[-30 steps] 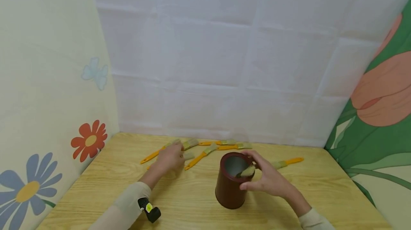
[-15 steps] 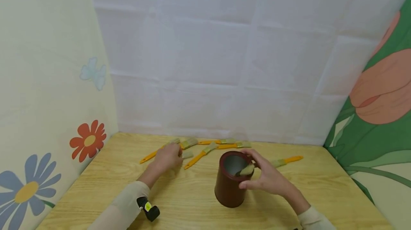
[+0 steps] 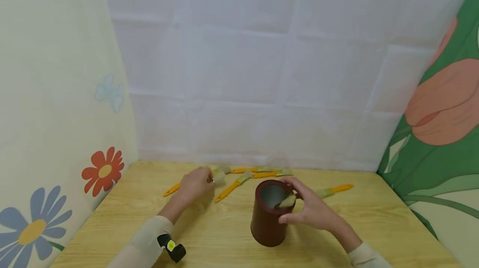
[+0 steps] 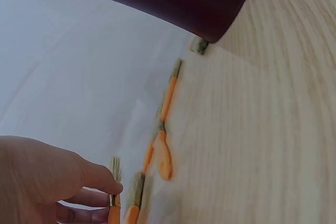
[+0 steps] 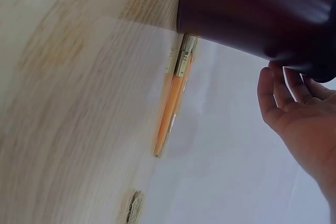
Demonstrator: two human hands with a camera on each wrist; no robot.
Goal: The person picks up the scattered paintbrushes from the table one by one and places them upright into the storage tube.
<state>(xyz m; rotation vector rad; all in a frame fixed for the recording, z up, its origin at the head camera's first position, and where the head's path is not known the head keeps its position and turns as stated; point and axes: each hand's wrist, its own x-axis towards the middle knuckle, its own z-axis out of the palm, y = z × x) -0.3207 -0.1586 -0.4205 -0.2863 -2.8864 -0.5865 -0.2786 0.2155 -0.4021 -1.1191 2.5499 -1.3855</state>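
In the head view my left hand (image 3: 195, 184) is over the left group of brushes. Its thumb and fingers pinch a paintbrush (image 4: 115, 203) with an orange handle and pale bristles pointing up in the left wrist view. My right hand (image 3: 312, 207) holds the rim of a dark red-brown canister (image 3: 267, 226), fingers at the far side and thumb at the near side. The canister stands upright on the table, its open top showing a grey inside. The bristles of another brush (image 3: 288, 201) show at its rim beside my right hand.
Several orange-handled paintbrushes lie behind the canister, among them one brush (image 3: 233, 187) angled toward it. Another brush (image 3: 334, 189) lies to its right. The wooden table (image 3: 224, 239) ends at a white cloth backdrop (image 3: 232, 72), with flower-printed panels on both sides.
My left hand has lifted the paintbrush slightly from among the others. The right hand and the canister have stayed in place, while the head view has tilted a little.
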